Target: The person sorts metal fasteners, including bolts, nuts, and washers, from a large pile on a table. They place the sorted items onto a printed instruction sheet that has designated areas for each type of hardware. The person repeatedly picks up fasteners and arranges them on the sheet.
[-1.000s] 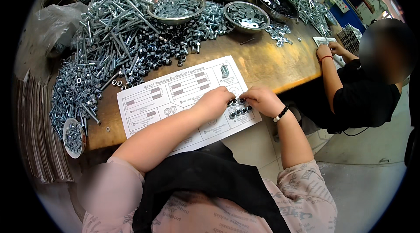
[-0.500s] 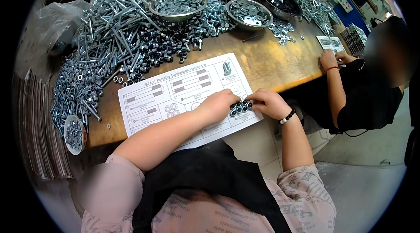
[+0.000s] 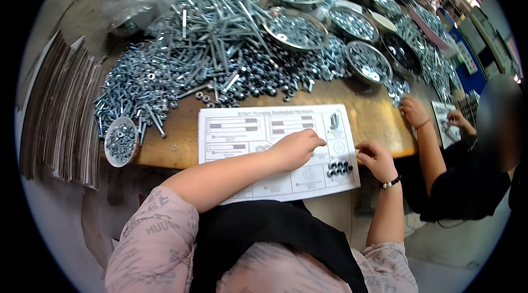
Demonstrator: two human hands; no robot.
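My left hand (image 3: 297, 149) is over the printed hardware sheet (image 3: 225, 155). Its fingers are bent and close together, pointing right; their undersides are hidden, so anything in them cannot be seen. Just below and right of those fingertips, a small cluster of black-and-silver nuts (image 3: 339, 169) sits in rows on the sheet's right part, apart from both hands. My right hand (image 3: 377, 160), with a beaded bracelet at the wrist, is at the sheet's right edge. Its thumb and forefinger are curved with a gap between them, and I see nothing in them.
Heaped bolts (image 3: 220, 29) and loose nuts (image 3: 253, 76) cover the table beyond the sheet. Metal bowls of washers (image 3: 368, 62) stand among them. A white bowl of small parts (image 3: 121, 142) sits at the left edge, near stacked cardboard (image 3: 60, 111). A co-worker's arm (image 3: 432, 147) reaches in at right.
Both hands have come away from the nuts, which now lie uncovered on the sheet. My left hand is up and left of them, my right hand up and right. The whole view has shifted.
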